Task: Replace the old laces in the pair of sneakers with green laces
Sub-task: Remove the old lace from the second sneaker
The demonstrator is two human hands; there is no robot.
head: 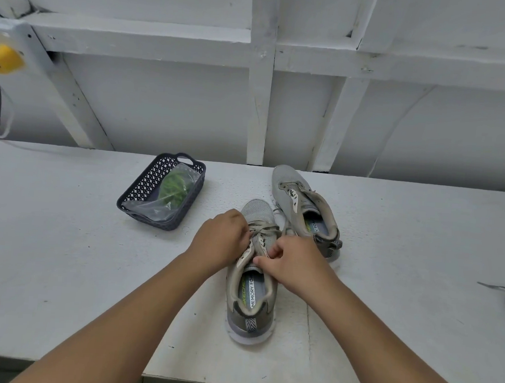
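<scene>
The near sneaker [252, 284] is set close to the bench [60, 267] front edge, its old lace [262, 232] pinched by fingers of the left hand [222, 240] and right hand [295, 267]. The second sneaker [304, 207] is touching it on the right; a basket [144, 183] holding bagged green laces [174, 187] is placed left.

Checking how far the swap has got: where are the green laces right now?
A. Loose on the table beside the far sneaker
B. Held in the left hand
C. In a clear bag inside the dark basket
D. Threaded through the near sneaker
C: the green laces sit in a clear bag inside the dark basket.

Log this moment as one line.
step: unlacing near sneaker | left hand, right hand: pinching old lace | far sneaker: waiting | green laces: bagged in basket
</scene>
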